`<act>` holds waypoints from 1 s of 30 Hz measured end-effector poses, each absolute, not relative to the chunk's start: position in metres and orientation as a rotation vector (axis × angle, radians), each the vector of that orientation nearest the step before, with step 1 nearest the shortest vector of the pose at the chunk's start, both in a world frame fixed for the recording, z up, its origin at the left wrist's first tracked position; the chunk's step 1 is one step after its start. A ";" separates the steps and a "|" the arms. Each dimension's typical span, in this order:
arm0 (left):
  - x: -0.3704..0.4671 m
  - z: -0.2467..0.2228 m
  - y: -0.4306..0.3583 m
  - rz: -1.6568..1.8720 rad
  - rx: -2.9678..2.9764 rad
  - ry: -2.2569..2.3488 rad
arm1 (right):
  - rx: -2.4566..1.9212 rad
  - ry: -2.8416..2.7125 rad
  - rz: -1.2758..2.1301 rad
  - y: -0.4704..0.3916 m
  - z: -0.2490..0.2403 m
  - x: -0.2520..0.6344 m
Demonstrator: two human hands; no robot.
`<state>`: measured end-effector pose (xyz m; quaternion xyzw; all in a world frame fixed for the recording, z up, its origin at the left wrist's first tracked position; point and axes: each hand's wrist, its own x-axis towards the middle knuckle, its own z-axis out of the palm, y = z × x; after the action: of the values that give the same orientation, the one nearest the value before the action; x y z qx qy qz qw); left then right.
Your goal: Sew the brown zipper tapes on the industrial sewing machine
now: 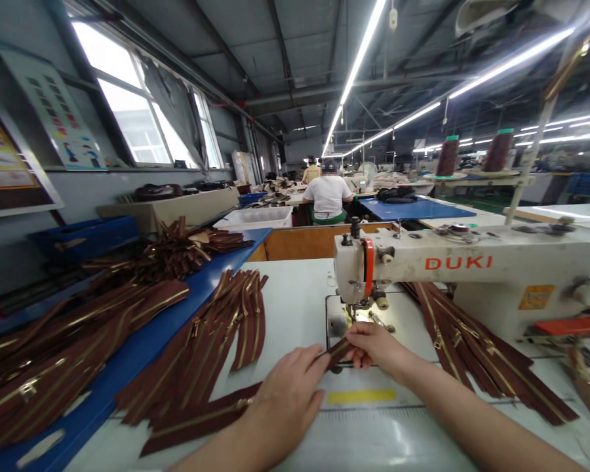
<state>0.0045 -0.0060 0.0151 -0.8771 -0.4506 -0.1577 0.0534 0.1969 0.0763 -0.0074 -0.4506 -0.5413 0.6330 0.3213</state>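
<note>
A brown zipper strip (201, 417) with metal teeth runs across the white sewing table toward the needle area of the DUKI sewing machine (408, 262). My left hand (288, 396) is closed over this strip, to the left of the presser foot. Just in front of the needle, my right hand (373, 347) pinches the strip's end between thumb and fingers. More brown zippers (216, 341) lie fanned out left of my left hand. Another bunch of zippers (472, 341) rests under the machine arm on the right.
A blue board (122, 387) at the left carries piles of brown zippers. Behind the table stand a white bin (255, 217) and a wooden panel (305, 244). Two thread cones (447, 157) stand at the upper right. A person in white (327, 196) sits farther back.
</note>
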 end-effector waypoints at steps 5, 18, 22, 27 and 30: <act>0.042 0.002 0.019 -0.474 -2.682 -1.172 | -1.144 -1.457 1.683 0.077 -0.010 0.201; 0.040 -0.010 0.042 -0.801 -2.735 -1.313 | -1.263 -1.678 1.257 0.085 -0.007 0.225; 0.041 -0.011 0.045 -0.879 -2.743 -1.336 | -1.023 -2.012 0.781 0.074 -0.006 0.236; 0.043 -0.010 0.047 -0.967 -2.737 -1.366 | -0.948 -2.193 0.522 0.078 -0.014 0.236; 0.042 -0.010 0.049 -1.019 -2.736 -1.413 | -0.932 -2.199 0.488 0.083 -0.018 0.235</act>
<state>0.0422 0.0487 -0.0105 -0.8424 -0.4352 -0.3137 -0.0511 0.2349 0.0834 -0.0182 -0.3589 -0.8468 0.1879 0.3446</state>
